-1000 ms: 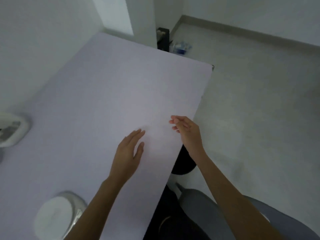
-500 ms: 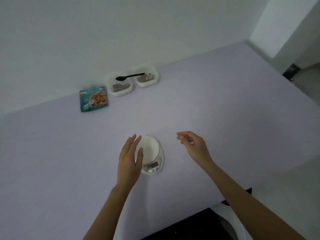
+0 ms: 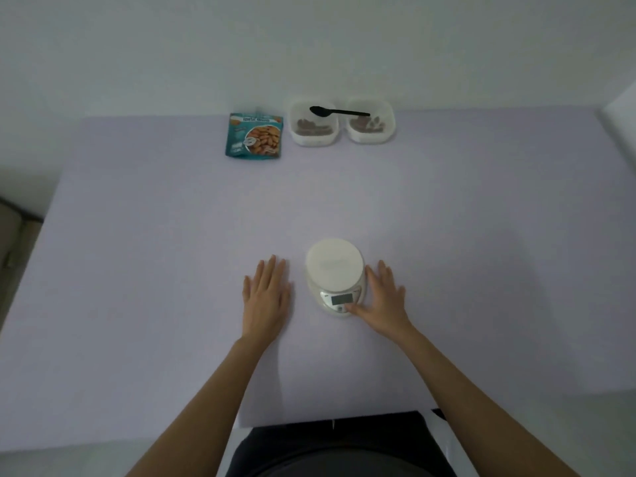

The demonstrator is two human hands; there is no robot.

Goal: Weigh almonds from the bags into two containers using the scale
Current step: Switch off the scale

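A white kitchen scale (image 3: 335,276) with a round platform and a grey display sits on the lilac table, near the front. My right hand (image 3: 382,299) lies flat beside its right side, the thumb touching the panel below the display. My left hand (image 3: 266,296) rests flat and open on the table just left of the scale, holding nothing. At the back stands a teal almond bag (image 3: 254,136). Right of it are two white containers (image 3: 314,127) (image 3: 370,125), each with some almonds inside. A black spoon (image 3: 339,112) lies across both rims.
The lilac table (image 3: 172,253) reaches a white wall at the back. Its left edge drops to a floor strip, its near edge meets my dark lap. A white corner shows at far right.
The view has swung from the table's right end and the floor to face the scale. Both hands have come down from mid-air: left onto the table, right against the scale.
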